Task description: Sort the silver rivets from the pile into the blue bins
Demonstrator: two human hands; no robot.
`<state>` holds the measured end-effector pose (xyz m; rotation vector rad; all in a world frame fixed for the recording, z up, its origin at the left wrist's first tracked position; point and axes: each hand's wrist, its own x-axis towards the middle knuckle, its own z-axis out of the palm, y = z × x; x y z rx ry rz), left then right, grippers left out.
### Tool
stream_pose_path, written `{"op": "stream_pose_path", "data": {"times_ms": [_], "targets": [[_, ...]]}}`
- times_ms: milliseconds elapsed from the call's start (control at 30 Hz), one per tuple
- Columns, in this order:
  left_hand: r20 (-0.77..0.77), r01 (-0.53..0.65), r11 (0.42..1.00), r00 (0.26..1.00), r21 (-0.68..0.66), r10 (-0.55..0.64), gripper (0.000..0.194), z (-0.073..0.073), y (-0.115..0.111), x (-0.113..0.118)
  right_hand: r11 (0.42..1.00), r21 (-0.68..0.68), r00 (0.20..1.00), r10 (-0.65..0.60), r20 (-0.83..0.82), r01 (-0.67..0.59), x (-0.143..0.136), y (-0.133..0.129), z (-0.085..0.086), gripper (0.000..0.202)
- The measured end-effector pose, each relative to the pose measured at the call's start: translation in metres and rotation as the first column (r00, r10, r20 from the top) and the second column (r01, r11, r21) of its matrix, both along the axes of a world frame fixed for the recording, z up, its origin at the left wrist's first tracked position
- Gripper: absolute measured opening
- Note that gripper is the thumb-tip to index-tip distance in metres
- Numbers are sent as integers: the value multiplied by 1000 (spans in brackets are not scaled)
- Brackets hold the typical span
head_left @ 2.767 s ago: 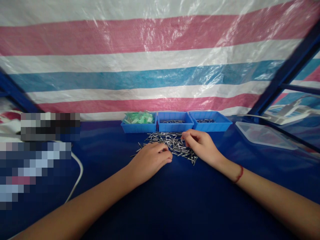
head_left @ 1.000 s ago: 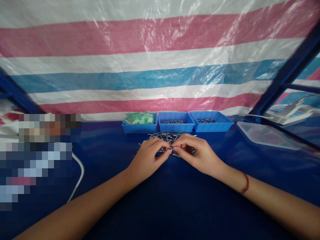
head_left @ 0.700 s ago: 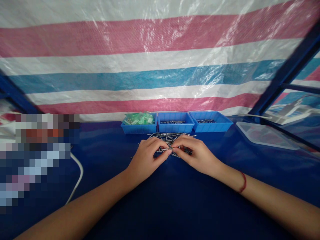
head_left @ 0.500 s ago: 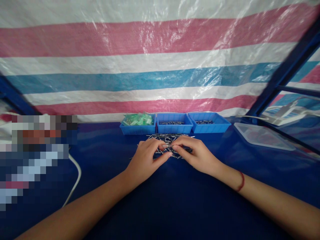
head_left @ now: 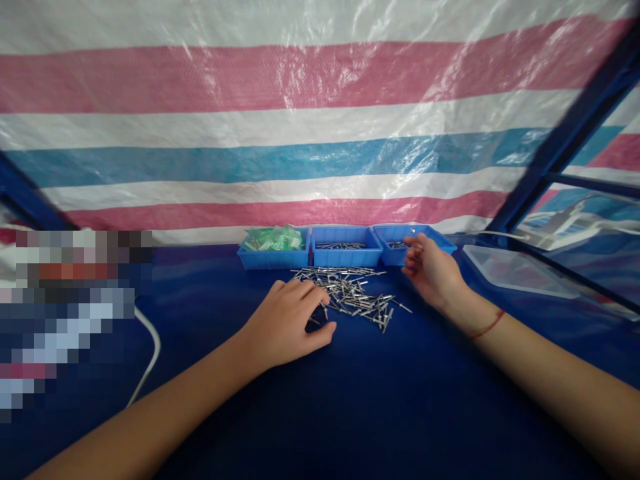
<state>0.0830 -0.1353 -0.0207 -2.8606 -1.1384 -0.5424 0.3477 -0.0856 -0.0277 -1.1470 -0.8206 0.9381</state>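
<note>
A loose pile of metal pop rivets (head_left: 357, 290) lies on the dark blue table. My left hand (head_left: 290, 320) rests at the pile's left edge, thumb apart from the bent fingers. A few rivets show in the gap beneath it; its fingertips are partly hidden. My right hand (head_left: 433, 273), with a thin red band at the wrist, is raised at the front of the right blue bin (head_left: 443, 241), fingers loosely curled and apart. A small shiny bit shows just above its fingertips, too blurred to name. Rivets lie inside that bin.
The middle blue bin (head_left: 346, 257) holds more rivets. The left blue bin (head_left: 273, 260) is heaped with green-tinted plastic packets (head_left: 277, 238). A translucent lid (head_left: 520, 272) lies at right beside a power strip (head_left: 565, 227). A white cable (head_left: 153, 333) runs at left. Striped sheeting hangs behind.
My hands have parted. The right one has moved from the pile, right and away from me, to the right bin. My left hand has stayed by the pile, its thumb slightly lower.
</note>
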Motion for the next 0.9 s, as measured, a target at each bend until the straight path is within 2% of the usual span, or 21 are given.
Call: {"op": "stream_pose_path", "data": {"times_ms": [100,267,333,433,567,633,700,767,833,900], "targets": [[-48,26,999,998,-20,-27,16,8,-1,-5,1000,-7,999,25,-26,-25,0,0,1,29],[-124,61,994,990,-92,-73,9,14,-1,-12,998,-48,997,31,-71,-34,-24,-13,5,24],[-160,76,992,983,-101,-91,11,14,0,-14,998,-23,998,61,-4,-61,-33,-19,4,24],[-183,98,991,977,-87,-113,14,11,3,-12,990,76,968,97,230,-117,-42,-27,2,28],[-74,102,994,992,-27,-104,14,6,5,-3,953,159,819,127,560,-256,-50,-39,2,29],[38,91,996,995,22,-92,16,4,3,1,909,131,735,228,639,-396,-53,-45,4,26],[148,85,993,984,80,-96,19,0,1,4,838,76,646,356,675,-541,-57,-50,6,23],[216,96,986,968,135,-124,21,-4,-1,6,772,19,566,448,692,-635,-60,-53,7,22],[244,113,976,957,186,-158,21,-9,-2,8,730,-7,521,494,697,-683,-63,-56,8,24],[257,125,965,948,232,-185,20,-12,-3,9,710,-10,517,521,679,-704,-65,-59,8,25]]}}
